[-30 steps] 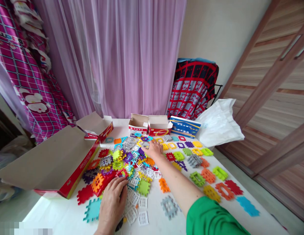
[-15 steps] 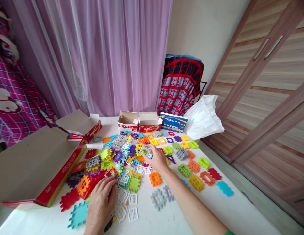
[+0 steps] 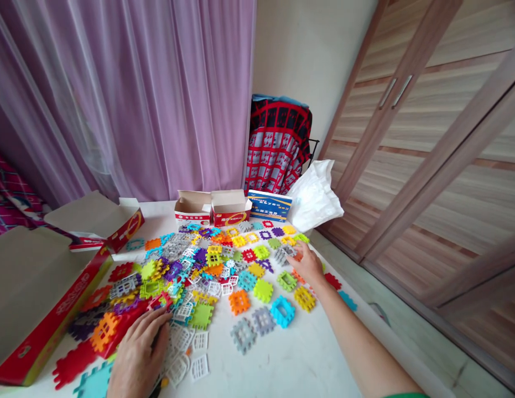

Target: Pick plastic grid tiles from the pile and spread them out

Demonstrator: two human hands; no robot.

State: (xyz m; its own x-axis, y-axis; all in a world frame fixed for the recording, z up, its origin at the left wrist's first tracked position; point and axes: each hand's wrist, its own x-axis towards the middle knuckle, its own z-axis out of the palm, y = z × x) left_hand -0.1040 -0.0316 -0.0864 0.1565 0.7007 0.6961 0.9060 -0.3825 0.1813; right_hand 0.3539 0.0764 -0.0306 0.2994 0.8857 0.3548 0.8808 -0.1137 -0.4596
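Note:
My right hand (image 3: 310, 266) reaches over the right of the table, fingertips closed on a grey notched building tile (image 3: 285, 254) at a grey stack. An orange tile is partly hidden beneath that hand. My left hand (image 3: 139, 345) lies loosely, fingers stretched, at the near edge of the heap of mixed tiles (image 3: 174, 268), holding nothing that shows. Beside its thumb are several white window pieces (image 3: 199, 365). A red box-like piece (image 3: 130, 318) and a turquoise tile (image 3: 95, 380) are partly covered next to it.
Open red cardboard boxes (image 3: 85, 318) stand at the left, with smaller ones (image 3: 230, 213) and a blue box (image 3: 269, 206) at the back. A white plastic bag (image 3: 317, 196) sits at the back right corner. Sorted tiles lie in front, including a bright blue one (image 3: 282, 311).
My right hand has moved right from the heap to the grey stack. My left hand stays by the heap. The view has turned right, showing tiles my right arm covered before.

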